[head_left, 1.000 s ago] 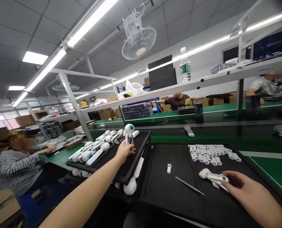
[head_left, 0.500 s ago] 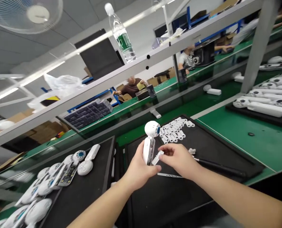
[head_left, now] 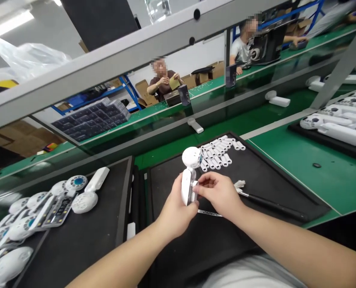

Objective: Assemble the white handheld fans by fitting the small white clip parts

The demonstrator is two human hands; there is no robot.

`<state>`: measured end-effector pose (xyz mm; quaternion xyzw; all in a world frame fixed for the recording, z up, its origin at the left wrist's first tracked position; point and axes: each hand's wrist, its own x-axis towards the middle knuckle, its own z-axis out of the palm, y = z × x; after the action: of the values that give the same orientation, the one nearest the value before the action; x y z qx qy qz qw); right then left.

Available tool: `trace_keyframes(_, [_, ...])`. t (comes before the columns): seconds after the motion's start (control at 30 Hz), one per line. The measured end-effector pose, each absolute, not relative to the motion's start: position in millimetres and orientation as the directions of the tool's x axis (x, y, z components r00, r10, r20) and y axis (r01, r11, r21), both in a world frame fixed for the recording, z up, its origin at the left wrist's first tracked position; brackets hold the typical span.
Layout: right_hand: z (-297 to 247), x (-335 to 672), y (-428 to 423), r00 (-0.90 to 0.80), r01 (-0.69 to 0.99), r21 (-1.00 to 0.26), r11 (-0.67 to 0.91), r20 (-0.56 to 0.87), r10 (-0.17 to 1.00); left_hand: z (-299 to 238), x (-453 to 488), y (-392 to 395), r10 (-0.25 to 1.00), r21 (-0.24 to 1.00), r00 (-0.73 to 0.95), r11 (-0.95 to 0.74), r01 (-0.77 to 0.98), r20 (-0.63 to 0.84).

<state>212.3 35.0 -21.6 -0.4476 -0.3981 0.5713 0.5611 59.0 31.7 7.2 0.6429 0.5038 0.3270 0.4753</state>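
Gripping the white device (head_left: 186, 189) upright, the left hand (head_left: 174, 209) steadies it while the right hand (head_left: 219, 195) pinches a small part (head_left: 195, 186) against its side; seating probably needs square alignment.

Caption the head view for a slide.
Left hand holds a white round-headed plastic device upright; right hand pinches its handle.

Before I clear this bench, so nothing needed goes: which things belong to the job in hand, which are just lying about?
In use: white device in left hand; small white part pinched by right hand; spare white parts.
Lying about: black-handled brush; stacked units on the left tray; lone unit on the belt.
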Motion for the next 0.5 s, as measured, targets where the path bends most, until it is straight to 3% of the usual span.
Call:
trace_keyframes(0.13, [-17.2,211.8,31.4,0.023,-0.341,-0.934,-0.107,-0.122,0.992,0.6,60.3,28.6,0.959,0.946,0.26,0.028,0.322,-0.117])
trace_keyframes(0.33, [-23.1,203.0,38.5,-0.006,-0.34,-0.935,-0.104,-0.109,0.994,-2.8,58.7,27.8,0.976,0.934,0.215,-0.039,0.355,-0.041])
trace_keyframes(0.4, [-27.8,210.9,38.9,-0.043,-0.184,-0.983,-0.023,-0.015,0.999,-2.0,58.4,30.5,0.98,0.946,0.197,-0.03,0.323,-0.036])
trace_keyframes(0.47, [-37.3,231.4,33.7,-0.074,0.19,-0.969,0.158,0.146,0.986,0.7,58.6,33.7,0.977,0.972,0.175,0.085,0.219,-0.125])
trace_keyframes(0.5, [-45.2,246.1,29.0,-0.1,0.427,-0.871,0.243,0.222,0.97,2.7,58.8,35.2,0.967,0.976,0.17,0.167,0.143,-0.19])
